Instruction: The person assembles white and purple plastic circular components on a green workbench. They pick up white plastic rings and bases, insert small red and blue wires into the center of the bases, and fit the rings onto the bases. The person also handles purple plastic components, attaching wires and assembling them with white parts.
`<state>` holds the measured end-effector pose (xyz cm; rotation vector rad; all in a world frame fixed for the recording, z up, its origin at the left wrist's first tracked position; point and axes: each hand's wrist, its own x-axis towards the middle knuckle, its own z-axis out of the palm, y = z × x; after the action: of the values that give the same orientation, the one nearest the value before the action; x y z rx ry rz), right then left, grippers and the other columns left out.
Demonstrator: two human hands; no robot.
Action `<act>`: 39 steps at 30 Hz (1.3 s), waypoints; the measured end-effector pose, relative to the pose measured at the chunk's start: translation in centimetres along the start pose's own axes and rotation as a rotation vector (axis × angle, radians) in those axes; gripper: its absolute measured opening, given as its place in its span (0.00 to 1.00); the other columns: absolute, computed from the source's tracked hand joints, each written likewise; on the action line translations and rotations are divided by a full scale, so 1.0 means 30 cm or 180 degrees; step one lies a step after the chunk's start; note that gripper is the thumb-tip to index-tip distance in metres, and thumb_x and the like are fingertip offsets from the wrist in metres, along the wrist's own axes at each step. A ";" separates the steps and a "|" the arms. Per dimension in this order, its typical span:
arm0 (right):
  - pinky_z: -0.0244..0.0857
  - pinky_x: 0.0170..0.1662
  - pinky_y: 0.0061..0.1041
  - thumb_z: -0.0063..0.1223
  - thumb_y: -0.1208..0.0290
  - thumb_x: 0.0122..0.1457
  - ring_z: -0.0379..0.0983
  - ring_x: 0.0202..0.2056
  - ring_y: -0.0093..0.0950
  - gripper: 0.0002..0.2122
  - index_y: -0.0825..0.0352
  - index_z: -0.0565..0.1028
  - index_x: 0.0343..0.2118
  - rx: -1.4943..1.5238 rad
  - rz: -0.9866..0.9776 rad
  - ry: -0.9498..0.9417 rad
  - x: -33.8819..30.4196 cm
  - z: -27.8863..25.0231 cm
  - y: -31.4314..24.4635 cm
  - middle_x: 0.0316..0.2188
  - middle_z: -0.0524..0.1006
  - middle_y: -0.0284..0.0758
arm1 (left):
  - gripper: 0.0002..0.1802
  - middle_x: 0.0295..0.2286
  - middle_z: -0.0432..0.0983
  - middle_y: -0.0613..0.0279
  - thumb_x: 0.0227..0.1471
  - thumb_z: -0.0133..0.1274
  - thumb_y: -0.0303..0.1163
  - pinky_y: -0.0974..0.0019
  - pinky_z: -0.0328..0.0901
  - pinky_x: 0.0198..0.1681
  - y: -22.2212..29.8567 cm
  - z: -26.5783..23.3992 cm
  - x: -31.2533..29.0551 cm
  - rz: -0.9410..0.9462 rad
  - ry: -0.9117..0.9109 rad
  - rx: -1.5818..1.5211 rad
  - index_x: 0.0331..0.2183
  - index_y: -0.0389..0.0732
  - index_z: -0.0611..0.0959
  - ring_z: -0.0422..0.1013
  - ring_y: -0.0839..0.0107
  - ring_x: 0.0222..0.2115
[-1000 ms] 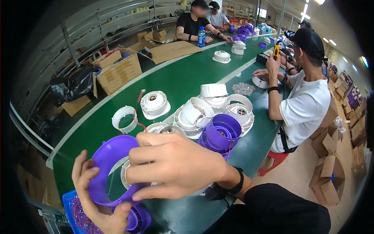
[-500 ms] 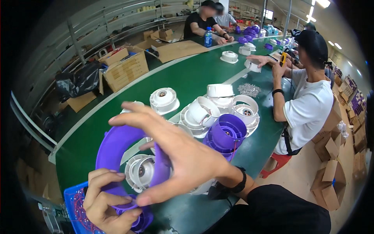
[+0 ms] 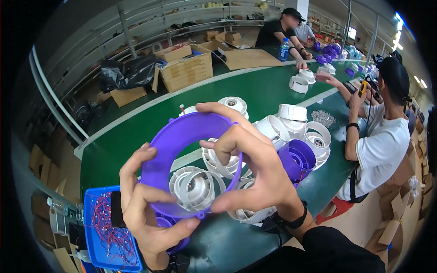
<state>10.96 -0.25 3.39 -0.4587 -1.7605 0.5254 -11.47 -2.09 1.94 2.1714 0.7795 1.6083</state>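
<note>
A purple plastic ring is held up in front of me, tilted, between both hands. My left hand grips its left and lower rim, thumb underneath and fingers over the edge. My right hand has its fingers and thumb curved around the ring's right side. Through the opening shows a white round housing with a raised collar. Beneath my left hand another purple part is partly hidden. To the right of my right hand stands a purple housing with a red wire.
Several white housings crowd the green table. A blue tray of red wires lies at left. Small clear pieces are heaped near a co-worker holding a yellow tool. Cardboard boxes stand beyond.
The ring has come up and turned its opening more toward me, and my right fingers have closed in on its rim. The co-worker's hand has left a white housing on the table. My view has shifted left.
</note>
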 end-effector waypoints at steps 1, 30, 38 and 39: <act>0.66 0.49 0.39 0.75 0.56 0.43 0.62 0.58 0.49 0.26 0.70 0.68 0.28 -0.0017 0.0012 -0.0022 0.002 -0.001 0.001 0.40 0.67 0.50 | 0.26 0.55 0.62 0.36 0.29 0.73 0.42 0.42 0.54 0.61 0.002 0.003 -0.003 -0.0054 0.0076 0.0031 0.28 0.36 0.79 0.59 0.38 0.59; 0.60 0.57 0.41 0.62 0.57 0.55 0.58 0.62 0.51 0.25 0.70 0.70 0.49 -0.0173 0.0692 -0.0118 -0.017 0.047 0.001 0.56 0.63 0.56 | 0.35 0.44 0.77 0.52 0.30 0.67 0.26 0.62 0.73 0.36 0.047 -0.019 0.017 0.0088 -0.0546 0.1653 0.47 0.38 0.79 0.78 0.55 0.36; 0.52 0.62 0.43 0.45 0.59 0.67 0.56 0.62 0.54 0.18 0.70 0.67 0.49 -0.0188 0.0437 -0.0092 -0.010 0.034 -0.001 0.53 0.64 0.56 | 0.42 0.42 0.77 0.41 0.26 0.69 0.25 0.58 0.74 0.35 0.027 -0.039 0.006 0.0755 -0.0101 0.1493 0.50 0.40 0.76 0.78 0.48 0.37; 0.52 0.62 0.43 0.44 0.59 0.67 0.55 0.62 0.55 0.18 0.70 0.66 0.50 -0.0176 0.0423 -0.0098 -0.006 0.037 -0.006 0.53 0.64 0.56 | 0.32 0.42 0.77 0.43 0.40 0.65 0.31 0.60 0.74 0.36 0.039 -0.045 0.002 0.0733 -0.0082 0.1610 0.50 0.39 0.76 0.78 0.50 0.37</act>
<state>9.93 -0.63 3.12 -0.6126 -1.7856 0.5811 -12.46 -3.06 3.06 2.7128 1.0534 1.6152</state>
